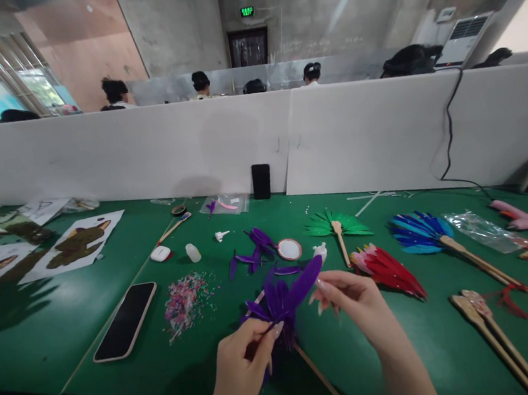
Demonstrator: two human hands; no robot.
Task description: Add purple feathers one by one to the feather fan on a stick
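Purple feather bundle, soft and spread like a fan (277,303), sits in the person's grasp just above the green desk (245,381), front centre. Left hand (245,356): forearm rises from the bottom edge, leaning right; back of hand toward camera, thumb and index pinched together at the base of the feathers, other fingers curled under. Right hand (349,292): forearm enters from lower right, leaning left; wrist bent, fingers pointing left and curling down, thumb near index, by the upper part of one long feather that leans up and right. Cannot tell whether right fingertips grip that feather or are just beside it.

Slim tan wooden stick (323,376) runs from under the bundle toward lower right. Loose purple feathers (260,242) lie beyond the hands, next to a round white disc with a reddish rim (289,249). Red-and-pink feather fan (389,272) lies near the right hand, beyond it. Left of the hands: pile of small multicoloured sequins (187,303), then a black-screened phone with pale edge (126,322).
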